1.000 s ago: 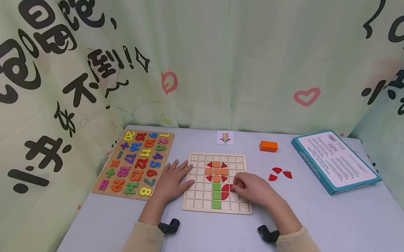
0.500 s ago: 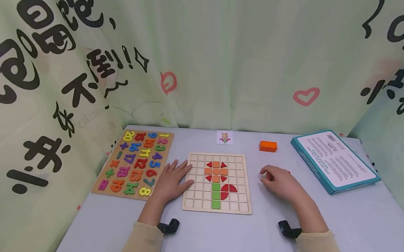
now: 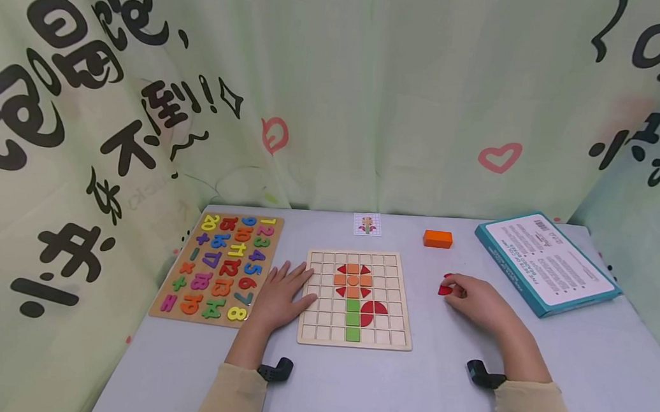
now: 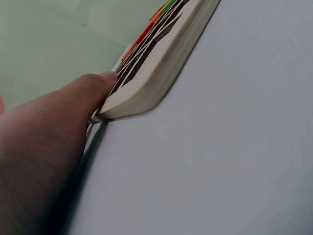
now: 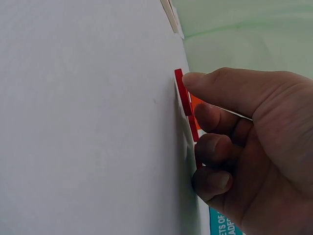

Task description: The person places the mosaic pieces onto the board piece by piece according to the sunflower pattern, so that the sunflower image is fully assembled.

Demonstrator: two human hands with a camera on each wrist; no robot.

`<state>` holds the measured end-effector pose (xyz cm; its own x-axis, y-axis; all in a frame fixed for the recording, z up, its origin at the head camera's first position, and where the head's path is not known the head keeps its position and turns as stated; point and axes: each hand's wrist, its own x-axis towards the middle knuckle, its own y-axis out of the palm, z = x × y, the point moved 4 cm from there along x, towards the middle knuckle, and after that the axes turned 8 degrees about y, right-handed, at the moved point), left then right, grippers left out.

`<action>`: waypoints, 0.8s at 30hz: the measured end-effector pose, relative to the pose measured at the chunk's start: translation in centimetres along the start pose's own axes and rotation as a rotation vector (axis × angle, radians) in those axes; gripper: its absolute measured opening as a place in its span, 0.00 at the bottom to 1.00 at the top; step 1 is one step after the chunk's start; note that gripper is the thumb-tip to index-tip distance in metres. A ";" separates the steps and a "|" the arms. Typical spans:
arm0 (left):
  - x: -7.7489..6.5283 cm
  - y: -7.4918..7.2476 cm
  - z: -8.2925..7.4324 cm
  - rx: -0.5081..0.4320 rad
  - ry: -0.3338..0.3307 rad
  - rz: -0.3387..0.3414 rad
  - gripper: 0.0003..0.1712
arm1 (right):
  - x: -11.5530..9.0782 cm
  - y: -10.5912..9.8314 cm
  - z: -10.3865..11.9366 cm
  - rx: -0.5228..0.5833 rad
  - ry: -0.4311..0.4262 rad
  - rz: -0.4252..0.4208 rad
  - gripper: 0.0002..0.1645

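My left hand (image 3: 279, 296) rests with fingers spread at the left edge of a wooden grid board (image 3: 322, 320); in the left wrist view the thumb (image 4: 93, 90) touches its corner. On the board lie orange squares (image 3: 353, 281) with red triangles, a column of green squares (image 3: 353, 319) and a red rounded shape (image 3: 366, 314) beside it. To the right of the board, my right hand (image 3: 481, 303) pinches a red quarter-circle piece (image 3: 445, 290) between curled fingers and thumb, low at the table. Another red piece (image 5: 194, 128) shows behind it; the hand partly hides the others.
A number board (image 3: 219, 268) lies left of the grid board. Behind it are a small pattern card (image 3: 367, 224) and an orange block (image 3: 438, 239). A teal box (image 3: 550, 266) lies at the back right. Curtains stand along the table's back edge.
My right hand has left the grid board, where a red piece now stays, and moved right to the loose red pieces, taking hold of one. The left hand has stayed in place.
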<state>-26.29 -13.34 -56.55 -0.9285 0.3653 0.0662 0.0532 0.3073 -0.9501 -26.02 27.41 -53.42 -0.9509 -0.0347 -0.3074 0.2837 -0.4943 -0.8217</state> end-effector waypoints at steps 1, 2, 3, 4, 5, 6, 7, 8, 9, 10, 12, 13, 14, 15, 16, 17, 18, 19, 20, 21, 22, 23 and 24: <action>0.0 0.0 0.0 0.000 0.000 0.001 0.39 | 0.0 0.0 0.0 0.003 -0.001 0.000 0.23; 0.0 0.0 0.0 0.001 0.000 0.002 0.39 | 0.0 0.0 -0.1 0.005 -0.001 -0.002 0.23; 0.0 0.0 0.0 0.001 0.001 0.001 0.39 | 0.0 0.0 -0.1 0.006 -0.002 -0.006 0.23; 0.0 0.0 0.0 0.001 0.001 0.001 0.39 | 0.0 0.0 -0.1 0.007 -0.004 -0.009 0.23; 0.0 0.0 0.0 0.001 0.002 0.002 0.39 | 0.0 0.0 -0.1 0.007 -0.005 -0.012 0.23; 0.0 0.0 0.0 0.001 0.002 0.002 0.39 | 0.0 0.0 -0.1 0.007 -0.006 -0.014 0.24; 0.0 0.0 -0.1 0.002 0.003 0.002 0.39 | 0.0 0.0 -0.1 0.005 -0.008 -0.017 0.24; 0.0 0.0 -0.1 0.002 0.003 0.002 0.39 | 0.1 0.0 -0.2 0.002 -0.006 -0.018 0.25; 0.0 0.0 -0.1 0.001 0.004 0.001 0.39 | 0.1 0.1 -0.2 -0.002 -0.006 -0.019 0.25; 0.0 0.0 -0.1 0.001 0.004 0.002 0.39 | 0.1 0.2 -0.2 -0.006 -0.007 -0.019 0.25; 0.0 0.0 -0.1 -0.001 0.003 0.003 0.39 | 0.2 0.3 -0.2 -0.013 -0.005 -0.023 0.24; 0.0 0.0 0.0 -0.002 0.003 0.003 0.39 | 0.2 0.3 -0.2 -0.016 -0.003 -0.025 0.24; 0.0 0.0 0.0 -0.001 0.003 0.004 0.39 | 0.3 0.4 -0.1 -0.017 0.000 -0.027 0.23; 0.0 0.0 0.0 -0.001 0.003 0.005 0.39 | 0.3 0.4 -0.1 -0.018 0.000 -0.031 0.22; 0.1 0.0 0.0 0.000 0.002 0.006 0.39 | 0.3 0.4 -0.1 -0.017 0.003 -0.035 0.21; 0.1 0.0 0.0 0.000 0.002 0.007 0.39 | 0.4 0.5 -0.1 -0.016 0.007 -0.037 0.21; 0.1 0.0 0.1 -0.001 0.002 0.007 0.39 | 0.4 0.5 -0.2 -0.014 0.012 -0.039 0.21; 0.1 0.0 0.1 -0.001 0.002 0.008 0.39 | 0.4 0.5 -0.2 -0.011 0.015 -0.041 0.21; 0.1 0.1 0.1 -0.001 0.002 0.008 0.39 | 0.4 0.5 -0.2 -0.010 0.018 -0.043 0.21; 0.1 0.1 0.1 -0.003 0.003 0.008 0.39 | 0.3 0.5 -0.3 -0.010 0.023 -0.046 0.21; 0.1 0.1 0.1 -0.003 0.003 0.008 0.39 | 0.3 0.5 -0.3 -0.014 0.030 -0.048 0.21; 0.1 0.1 0.1 -0.003 0.003 0.008 0.39 | 0.3 0.5 -0.4 -0.018 0.036 -0.052 0.21; 0.1 0.1 0.1 -0.002 0.004 0.007 0.39 | 0.2 0.4 -0.4 -0.023 0.042 -0.054 0.20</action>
<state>-26.41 -13.36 -56.65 -0.9267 0.3709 0.0605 0.0607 0.3068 -0.9498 -26.04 27.54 -54.05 -0.9591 0.0279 -0.2816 0.2352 -0.4744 -0.8483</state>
